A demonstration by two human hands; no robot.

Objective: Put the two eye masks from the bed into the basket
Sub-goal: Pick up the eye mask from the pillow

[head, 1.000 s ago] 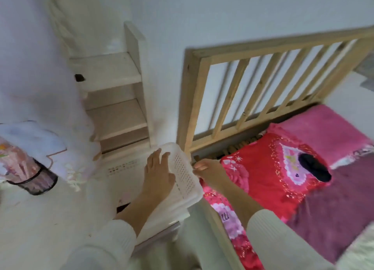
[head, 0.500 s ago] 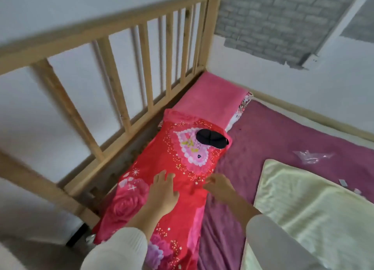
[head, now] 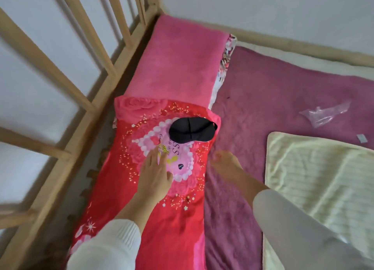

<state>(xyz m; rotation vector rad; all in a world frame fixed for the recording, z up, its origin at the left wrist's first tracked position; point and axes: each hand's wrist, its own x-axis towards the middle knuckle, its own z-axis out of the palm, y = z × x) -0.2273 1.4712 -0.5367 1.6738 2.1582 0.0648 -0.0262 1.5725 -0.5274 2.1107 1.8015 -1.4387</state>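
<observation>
Both of your hands are empty and reach over the bed. Your left hand [head: 155, 175] is open, fingers [head: 162, 156] extended and loosely spread, palm down over the red floral pillow [head: 162, 198]; whether it touches the fabric cannot be told. Its fingertips stop just short of the eye mask [head: 191, 129]. Your right hand [head: 225, 162] is blurred; it is over the purple sheet [head: 273, 99] by the pillow's right edge, fingers loosely curled, holding nothing.

One eye mask is in view: black, matte, oval, with a centre seam and a strap loop at its right end. It lies flat on the red pillow's upper right part, partly over the pink heart print. Its long axis runs left to right, tilted slightly, across the pillow's length.
</observation>
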